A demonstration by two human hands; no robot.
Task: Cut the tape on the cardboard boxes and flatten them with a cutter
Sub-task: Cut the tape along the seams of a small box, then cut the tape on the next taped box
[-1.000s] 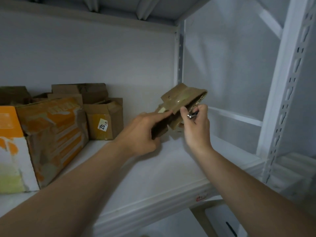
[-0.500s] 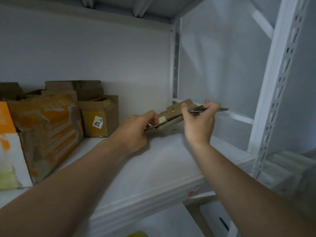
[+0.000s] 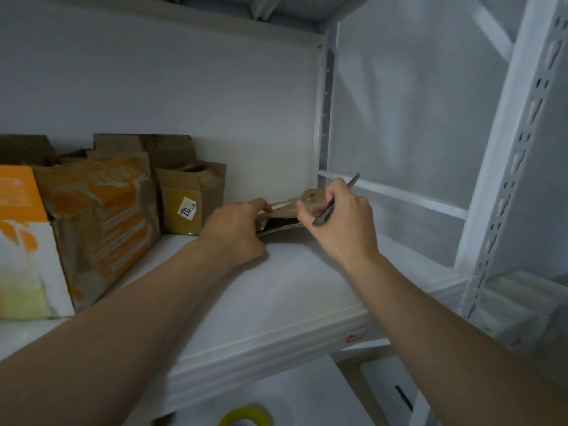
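Since half a second ago the small cardboard box (image 3: 284, 214) is lying lower and flatter against the white shelf (image 3: 276, 290), and the cutter (image 3: 335, 200), which was pointing level to the right, is now tilting up to the upper right.

Head view: the left hand (image 3: 236, 232) is closing its fingers over the box's left end, thumb on top, hiding that end. The right hand (image 3: 338, 222) is curling around the cutter while its fingertips are pressing on the box's right part; whether they are actually pinching the cardboard is hard to tell. The cutter's blade end is difficult to make out in the dim light. A dark slit is showing along the box's near edge, so it is not lying fully flat.

The box is sitting toward the back right of the shelf, near the rear wall and the right-hand upright post (image 3: 324, 118). Bare shelf is stretching between it and the front edge. At the left, a group of boxes (image 3: 101, 216) is standing well apart from it, the leftmost being cut off by the frame. A roll of tape (image 3: 246, 416) is partly cut off at the bottom, below the shelf.

The box's long axis is running left to right, rising slightly to the right; the cutter's is running from lower left to upper right.
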